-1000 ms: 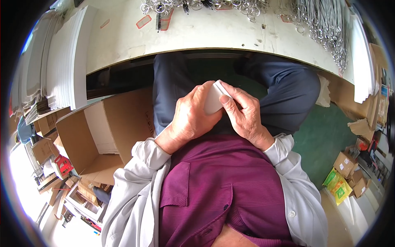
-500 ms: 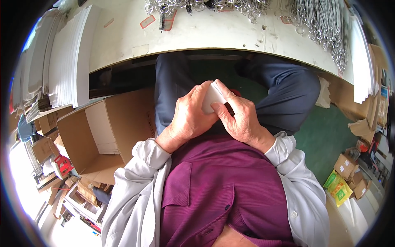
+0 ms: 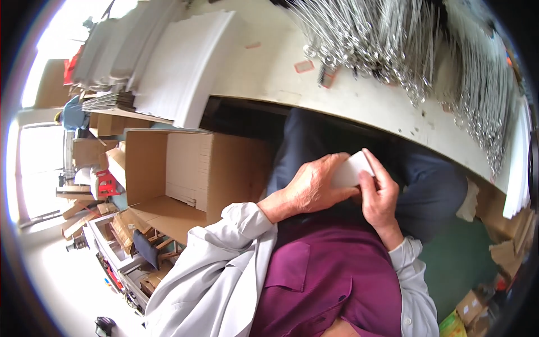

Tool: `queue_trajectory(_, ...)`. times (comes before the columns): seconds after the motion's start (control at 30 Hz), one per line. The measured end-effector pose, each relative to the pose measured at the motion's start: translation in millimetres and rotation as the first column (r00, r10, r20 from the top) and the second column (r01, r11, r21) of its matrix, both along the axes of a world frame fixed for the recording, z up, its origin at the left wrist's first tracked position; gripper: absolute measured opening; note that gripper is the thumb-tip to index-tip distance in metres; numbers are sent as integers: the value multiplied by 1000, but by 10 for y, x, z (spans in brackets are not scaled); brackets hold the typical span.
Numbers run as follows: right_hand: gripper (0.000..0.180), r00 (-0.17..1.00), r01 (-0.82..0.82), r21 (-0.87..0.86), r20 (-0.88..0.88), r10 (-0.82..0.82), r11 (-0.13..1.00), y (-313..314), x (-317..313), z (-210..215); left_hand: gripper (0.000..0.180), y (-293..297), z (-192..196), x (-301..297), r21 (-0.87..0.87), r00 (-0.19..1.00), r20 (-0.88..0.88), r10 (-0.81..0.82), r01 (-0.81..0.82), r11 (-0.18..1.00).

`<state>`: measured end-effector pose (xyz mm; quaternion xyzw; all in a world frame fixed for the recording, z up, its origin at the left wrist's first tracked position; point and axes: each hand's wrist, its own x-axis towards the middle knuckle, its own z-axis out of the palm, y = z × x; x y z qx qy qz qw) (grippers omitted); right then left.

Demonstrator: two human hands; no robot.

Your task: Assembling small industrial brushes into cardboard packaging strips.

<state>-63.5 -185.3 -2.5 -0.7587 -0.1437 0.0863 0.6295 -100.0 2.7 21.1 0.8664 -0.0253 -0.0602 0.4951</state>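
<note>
white piece point(image 3: 353, 170): left end hidden by left hand point(image 3: 315, 182)
left hand: some fingers hidden
right hand point(image 3: 382, 195): slightly blurred
metal rods point(image 3: 387, 33): cut off at far edge
green-yellow bag point(image 3: 452, 327): cut off, near right
red-edged tag point(image 3: 304, 67): print too small

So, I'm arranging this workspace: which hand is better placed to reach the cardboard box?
Probably the left hand: it's nearer the box than the right hand, though both hold the white piece.
</note>
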Motion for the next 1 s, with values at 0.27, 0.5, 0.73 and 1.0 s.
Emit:
queue_trajectory(0.27, 31, 987, -19, -106, 155, 35, 994, 28, 329, 105, 29, 665, 264, -160, -59, 978, -182, 104, -116, 991)
queue_trajectory(0.5, 13, 761, 200, -177, 648, -39, 964, 0, 854, 260, 28, 1417, 720, 267, 568, 915, 294, 278, -401, 718)
queue_trajectory(0.73, 11, 832, 247, -209, 546, -97, 946, 3, 1014, 130, 22, 2026, 715, 1078, 856, 911, 357, 208, -408, 318)
queue_trajectory(1.0, 8, 788, 255, -216, 611, -74, 942, 4, 1048, 45, 35, 2224, 667, 1234, 897, 914, 356, 194, -392, 205)
